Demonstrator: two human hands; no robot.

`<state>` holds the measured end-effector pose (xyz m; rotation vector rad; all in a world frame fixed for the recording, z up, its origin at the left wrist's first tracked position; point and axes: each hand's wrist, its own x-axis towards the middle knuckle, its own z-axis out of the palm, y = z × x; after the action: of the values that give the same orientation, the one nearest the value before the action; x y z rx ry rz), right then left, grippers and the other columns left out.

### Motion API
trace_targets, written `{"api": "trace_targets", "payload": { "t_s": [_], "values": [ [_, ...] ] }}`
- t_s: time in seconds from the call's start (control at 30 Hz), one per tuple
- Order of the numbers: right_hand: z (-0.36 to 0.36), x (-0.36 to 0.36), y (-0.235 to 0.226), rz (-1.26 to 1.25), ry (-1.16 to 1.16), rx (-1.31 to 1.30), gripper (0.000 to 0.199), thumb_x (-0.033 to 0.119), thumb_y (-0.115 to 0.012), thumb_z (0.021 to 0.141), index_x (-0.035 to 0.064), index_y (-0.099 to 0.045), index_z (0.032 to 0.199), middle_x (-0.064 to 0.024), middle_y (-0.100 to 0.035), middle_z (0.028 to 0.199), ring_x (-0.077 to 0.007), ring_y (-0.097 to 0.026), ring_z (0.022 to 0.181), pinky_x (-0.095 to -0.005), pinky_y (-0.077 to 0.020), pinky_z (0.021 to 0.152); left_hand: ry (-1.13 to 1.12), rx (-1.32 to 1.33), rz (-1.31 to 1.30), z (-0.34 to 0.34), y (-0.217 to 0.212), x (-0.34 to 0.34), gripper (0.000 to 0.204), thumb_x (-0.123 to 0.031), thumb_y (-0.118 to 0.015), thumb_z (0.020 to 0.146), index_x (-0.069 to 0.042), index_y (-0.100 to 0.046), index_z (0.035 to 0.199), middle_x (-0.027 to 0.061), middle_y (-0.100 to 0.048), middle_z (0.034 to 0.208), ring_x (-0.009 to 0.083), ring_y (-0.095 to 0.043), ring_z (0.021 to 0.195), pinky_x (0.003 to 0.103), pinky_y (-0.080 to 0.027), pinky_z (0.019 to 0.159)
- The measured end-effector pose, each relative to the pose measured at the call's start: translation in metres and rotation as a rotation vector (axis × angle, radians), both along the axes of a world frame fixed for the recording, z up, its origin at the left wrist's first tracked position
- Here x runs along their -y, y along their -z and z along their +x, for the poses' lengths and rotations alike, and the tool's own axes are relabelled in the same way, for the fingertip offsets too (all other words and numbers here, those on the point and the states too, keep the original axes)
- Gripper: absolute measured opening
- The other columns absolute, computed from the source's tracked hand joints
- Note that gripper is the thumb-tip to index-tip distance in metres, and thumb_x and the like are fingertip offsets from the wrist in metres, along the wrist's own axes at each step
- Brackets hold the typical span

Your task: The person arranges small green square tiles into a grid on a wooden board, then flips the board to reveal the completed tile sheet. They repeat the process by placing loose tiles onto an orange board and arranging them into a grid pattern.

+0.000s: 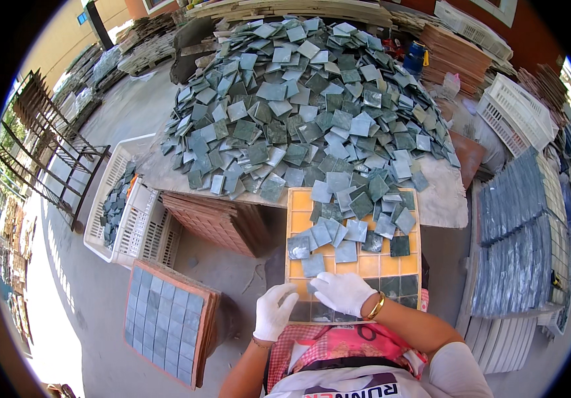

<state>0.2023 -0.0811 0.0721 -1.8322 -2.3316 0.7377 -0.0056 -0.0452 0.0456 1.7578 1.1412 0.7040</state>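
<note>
Left hand: the white-gloved left hand [275, 312] is at the tray's near left corner, its thumb and fingers apart; a thin bracelet circles the wrist.
Right hand: the white-gloved right hand [344, 293], below it a gold bangle [375, 306], reaches palm down over the tray's near part; whether its grip is clamped on a tile cannot be told, as the fingertips are partly hidden.
Grid tray: the orange tray [370, 266] lies before the person, its far end at the counter's near edge.
Set tiles: dark tiles [389, 286] fill cells in the nearest rows.
Loose tiles: blue-grey square tiles [346, 251] lie scattered and overlapping across the tray's far half.
Counter: the pale counter [441, 196] bears a broad heap of green-grey tiles [299, 99].
Left side: a white crate [118, 255] contains more tiles; nearer stands a stack topped by a tiled panel [163, 315].
Below counter: red-brown trays [212, 222] lean together.
Right side: blue-grey sheets [511, 232] stand stacked in rows.
</note>
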Motion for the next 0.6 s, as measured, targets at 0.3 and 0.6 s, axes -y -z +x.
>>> {"api": "trace_targets", "payload": {
  "t_s": [0.3,0.6],
  "values": [
    [0.061,0.006,0.024,0.104,0.132,-0.211,0.022,0.025,-0.051,0.093,0.0145,-0.059,0.110,-0.0115,-0.068,0.093,-0.0315,-0.064,0.087,-0.0432,-0.0497,0.077,0.048,-0.104,0.224,0.016,0.006,-0.001,0.028,-0.008,-0.066,0.080,0.000,-0.064,0.107,0.0148,-0.065,0.100,0.0258,-0.064,0.084,0.032,-0.051,0.075],
    [0.029,0.051,0.020,0.141,0.256,-0.017,0.029,0.023,-0.063,0.084,0.0104,-0.058,0.111,-0.0115,-0.056,0.105,-0.0300,-0.062,0.089,-0.0411,-0.0520,0.075,0.195,-0.447,0.506,0.059,-0.003,-0.027,0.059,-0.018,-0.074,0.071,-0.005,-0.054,0.124,0.0129,-0.052,0.116,0.0329,-0.056,0.098,0.040,-0.049,0.081]
  ]
}}
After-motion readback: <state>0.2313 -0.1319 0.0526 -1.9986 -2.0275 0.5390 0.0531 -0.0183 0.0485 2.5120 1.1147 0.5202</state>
